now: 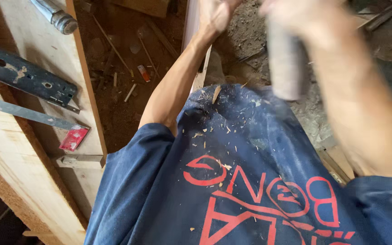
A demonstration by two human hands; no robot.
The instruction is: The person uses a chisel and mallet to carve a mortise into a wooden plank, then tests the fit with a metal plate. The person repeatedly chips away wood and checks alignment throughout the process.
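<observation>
I look down over my blue shirt (232,181), which has red print and wood shavings on it. My left hand (214,13) reaches forward at the top centre and is closed around a narrow pale wooden piece (191,27) that runs down toward my chest. My right hand (291,9) is blurred with motion at the top right. It grips a grey cylindrical tool (286,68), also blurred, which hangs down just right of the wooden piece. The top edge of the view cuts off the fingers of both hands.
Pale wooden planks (37,149) lie at the left. On them rest a black metal lock plate (28,77), a flat metal strip with a red end (73,138) and a metal cylinder (60,16). The dirt floor (128,68) holds chips and scraps.
</observation>
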